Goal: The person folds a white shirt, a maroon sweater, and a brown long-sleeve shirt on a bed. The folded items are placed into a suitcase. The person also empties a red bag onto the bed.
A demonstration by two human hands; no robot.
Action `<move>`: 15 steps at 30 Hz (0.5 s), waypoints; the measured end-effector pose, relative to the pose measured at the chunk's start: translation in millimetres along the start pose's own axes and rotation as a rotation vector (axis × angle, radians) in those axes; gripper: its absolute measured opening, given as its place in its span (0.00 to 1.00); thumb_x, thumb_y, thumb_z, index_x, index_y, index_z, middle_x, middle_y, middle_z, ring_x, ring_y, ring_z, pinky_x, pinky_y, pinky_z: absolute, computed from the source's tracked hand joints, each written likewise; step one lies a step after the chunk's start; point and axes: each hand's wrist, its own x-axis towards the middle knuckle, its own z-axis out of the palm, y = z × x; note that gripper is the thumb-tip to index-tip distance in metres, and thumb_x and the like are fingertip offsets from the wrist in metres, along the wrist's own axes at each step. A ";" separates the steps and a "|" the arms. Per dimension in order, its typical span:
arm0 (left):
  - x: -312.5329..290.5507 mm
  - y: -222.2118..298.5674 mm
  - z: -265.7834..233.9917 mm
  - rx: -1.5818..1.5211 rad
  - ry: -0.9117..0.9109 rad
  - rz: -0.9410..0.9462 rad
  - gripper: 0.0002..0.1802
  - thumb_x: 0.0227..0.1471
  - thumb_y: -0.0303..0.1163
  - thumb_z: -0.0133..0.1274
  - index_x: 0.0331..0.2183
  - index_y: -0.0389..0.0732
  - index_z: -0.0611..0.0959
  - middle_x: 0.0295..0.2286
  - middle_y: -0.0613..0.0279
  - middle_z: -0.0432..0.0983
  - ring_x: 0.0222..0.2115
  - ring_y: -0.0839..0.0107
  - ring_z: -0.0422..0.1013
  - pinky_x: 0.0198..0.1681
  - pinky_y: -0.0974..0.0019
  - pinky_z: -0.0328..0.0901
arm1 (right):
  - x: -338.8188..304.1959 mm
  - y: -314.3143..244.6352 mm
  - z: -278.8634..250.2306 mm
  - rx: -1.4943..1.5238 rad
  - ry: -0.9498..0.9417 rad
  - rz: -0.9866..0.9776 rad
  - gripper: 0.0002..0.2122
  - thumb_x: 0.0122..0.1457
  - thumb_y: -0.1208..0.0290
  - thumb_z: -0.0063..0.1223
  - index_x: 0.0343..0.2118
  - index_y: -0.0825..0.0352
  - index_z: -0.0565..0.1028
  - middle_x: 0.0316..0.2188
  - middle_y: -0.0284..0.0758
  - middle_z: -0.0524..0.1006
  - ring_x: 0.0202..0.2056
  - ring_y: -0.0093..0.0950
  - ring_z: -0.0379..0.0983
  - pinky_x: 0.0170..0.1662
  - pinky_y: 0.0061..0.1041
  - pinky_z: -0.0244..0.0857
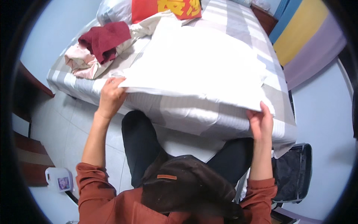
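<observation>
The white pillow (197, 63) lies on the bed (238, 22) with its long axis left to right, left hand (110, 96) and right hand (261, 122) each pinching a near corner

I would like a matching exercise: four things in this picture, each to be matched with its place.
Things:
1. white pillow
2. dark red cloth
3. white plastic jug
4. open dark suitcase

Places:
A. on the floor, at the person's left
B. on the floor, at the person's right
C. held at its near corners by both hands
D. on the crumpled pile on the bed

Pairs: 1-C, 2-D, 3-A, 4-B
</observation>
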 end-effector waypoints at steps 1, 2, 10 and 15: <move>-17.3 3.6 2.1 -0.065 -0.119 -0.047 0.11 0.32 0.19 0.56 0.26 0.35 0.78 0.38 0.54 0.74 0.40 0.57 0.70 0.46 0.56 0.62 | -7.7 10.9 -9.3 -0.092 -0.001 -0.015 0.12 0.55 0.72 0.47 0.41 0.71 0.69 0.37 0.39 0.73 0.35 0.28 0.72 0.34 0.27 0.69; -25.3 6.9 4.4 -0.073 -0.089 -0.125 0.11 0.33 0.19 0.56 0.27 0.36 0.78 0.38 0.55 0.73 0.41 0.57 0.69 0.46 0.57 0.62 | -11.5 1.9 -25.6 -0.231 -0.133 0.064 0.12 0.56 0.72 0.47 0.40 0.73 0.69 0.33 0.38 0.75 0.29 0.27 0.73 0.29 0.23 0.69; -35.8 99.5 -6.0 -0.307 0.138 -0.520 0.08 0.42 0.20 0.54 0.31 0.36 0.78 0.35 0.56 0.70 0.37 0.61 0.68 0.38 0.65 0.64 | -44.5 -13.8 -19.6 -0.877 0.098 -0.775 0.05 0.56 0.77 0.47 0.35 0.70 0.70 0.31 0.34 0.71 0.33 0.23 0.69 0.36 0.20 0.64; 6.6 176.7 39.7 -0.699 0.134 -0.350 0.10 0.42 0.22 0.56 0.32 0.36 0.78 0.32 0.55 0.70 0.29 0.63 0.70 0.31 0.68 0.66 | -41.0 37.6 50.2 -1.240 -0.609 -0.947 0.13 0.44 0.80 0.55 0.35 0.71 0.71 0.33 0.40 0.70 0.37 0.37 0.67 0.41 0.29 0.61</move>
